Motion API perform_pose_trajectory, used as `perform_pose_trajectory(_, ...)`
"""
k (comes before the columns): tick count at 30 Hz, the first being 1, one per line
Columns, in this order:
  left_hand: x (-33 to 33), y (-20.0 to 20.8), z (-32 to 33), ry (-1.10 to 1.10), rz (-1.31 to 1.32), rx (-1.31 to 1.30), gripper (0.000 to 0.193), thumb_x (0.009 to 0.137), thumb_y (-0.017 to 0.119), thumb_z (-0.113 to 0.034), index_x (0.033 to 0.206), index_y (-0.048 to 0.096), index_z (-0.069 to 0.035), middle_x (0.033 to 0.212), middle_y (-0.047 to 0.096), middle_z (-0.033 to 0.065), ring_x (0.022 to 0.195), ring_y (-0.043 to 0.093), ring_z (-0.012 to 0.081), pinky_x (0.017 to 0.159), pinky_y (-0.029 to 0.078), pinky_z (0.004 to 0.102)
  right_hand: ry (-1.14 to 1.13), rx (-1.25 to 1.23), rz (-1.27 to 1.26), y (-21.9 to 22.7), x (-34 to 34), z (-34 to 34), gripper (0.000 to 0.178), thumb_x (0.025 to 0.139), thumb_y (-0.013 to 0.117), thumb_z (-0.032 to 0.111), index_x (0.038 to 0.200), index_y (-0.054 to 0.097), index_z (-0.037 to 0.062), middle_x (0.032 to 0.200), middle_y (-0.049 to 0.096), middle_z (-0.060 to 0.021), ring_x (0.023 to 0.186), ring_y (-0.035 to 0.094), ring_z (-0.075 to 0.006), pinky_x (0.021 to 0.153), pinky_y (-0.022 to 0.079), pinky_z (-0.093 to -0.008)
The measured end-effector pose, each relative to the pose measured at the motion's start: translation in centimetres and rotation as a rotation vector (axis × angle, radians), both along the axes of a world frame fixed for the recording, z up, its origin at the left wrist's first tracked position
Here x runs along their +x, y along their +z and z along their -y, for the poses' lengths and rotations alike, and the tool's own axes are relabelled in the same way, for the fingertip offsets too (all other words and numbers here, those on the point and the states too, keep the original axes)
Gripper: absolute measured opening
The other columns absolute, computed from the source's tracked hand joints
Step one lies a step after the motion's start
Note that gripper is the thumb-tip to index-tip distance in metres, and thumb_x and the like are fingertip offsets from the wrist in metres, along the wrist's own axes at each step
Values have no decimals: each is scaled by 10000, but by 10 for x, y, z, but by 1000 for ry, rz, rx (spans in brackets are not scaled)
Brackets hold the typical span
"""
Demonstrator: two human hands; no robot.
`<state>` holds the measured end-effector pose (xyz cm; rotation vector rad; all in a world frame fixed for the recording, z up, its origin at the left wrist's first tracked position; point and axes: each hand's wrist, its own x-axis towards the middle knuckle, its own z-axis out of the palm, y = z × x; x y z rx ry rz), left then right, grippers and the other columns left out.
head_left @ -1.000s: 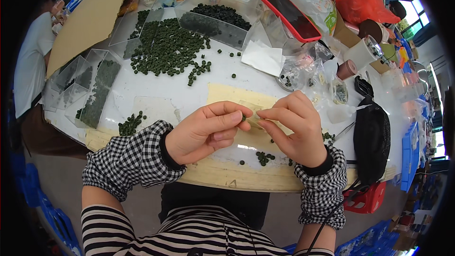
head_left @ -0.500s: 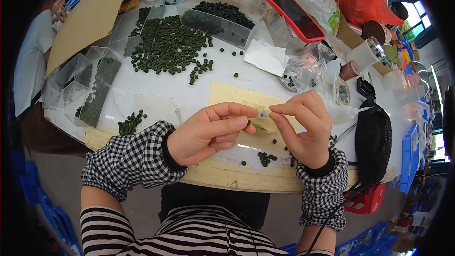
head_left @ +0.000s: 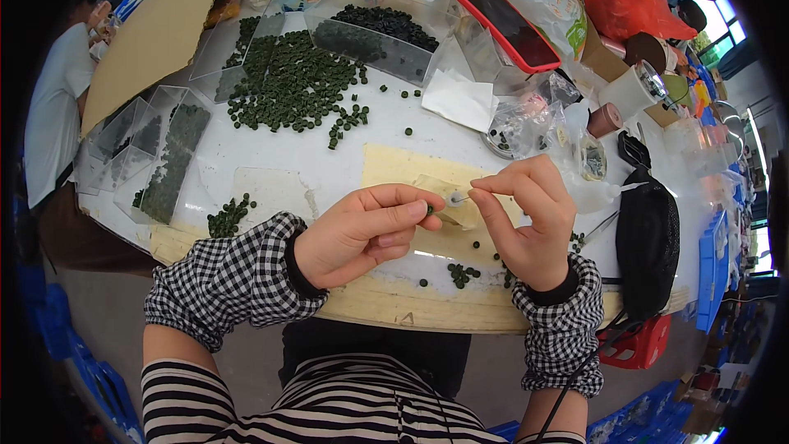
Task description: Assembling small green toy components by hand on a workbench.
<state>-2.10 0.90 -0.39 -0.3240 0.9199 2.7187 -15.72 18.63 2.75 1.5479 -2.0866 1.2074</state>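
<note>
My left hand [head_left: 366, 230] is closed, pinching a small dark green round piece [head_left: 430, 209] between thumb and forefinger; the fingers cover most of it. Across from it, my right hand [head_left: 530, 218] pinches a thin, needle-like tool [head_left: 465, 197] whose tip points toward the left hand. Below and between the fingertips, a small clear holder [head_left: 454, 207] with a whitish spot rests on a yellow sheet [head_left: 386, 166]. A few green pieces [head_left: 463, 275] lie on the table just below the hands.
A wide heap of green pieces [head_left: 288, 82] spreads beside clear trays, one [head_left: 374, 48] holding darker pieces. Another small pile [head_left: 228, 218] sits left of my hand. White tissue [head_left: 460, 100], a red-cased phone [head_left: 509, 29] and a black mesh pouch [head_left: 648, 242] stand around. A person [head_left: 62, 107] is at far left.
My left forefinger has bent and drawn back slightly, with the green piece still pinched. The thin tool shows more plainly in my right fingertips, which have barely moved.
</note>
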Motion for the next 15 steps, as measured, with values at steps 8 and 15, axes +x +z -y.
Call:
perform_pose_trajectory(8,1,0,1,-10,-33,47,248,972,563,-134,1187,597,-15,957,649,39,593,348,29,549,342,157,-12,-3,-7,1,1,0,131,695,767,18,782,671,39,737,581,-66,691,535,-239,606,416,-327)
perform_pose_trajectory(15,2,-3,0,-34,-53,13,240,995,509,-130,1197,581,-20,1006,654,66,570,325,26,530,324,160,-11,-271,215,8,10,-10,75,792,710,9,825,642,7,764,607,-76,712,547,-194,642,432,-288)
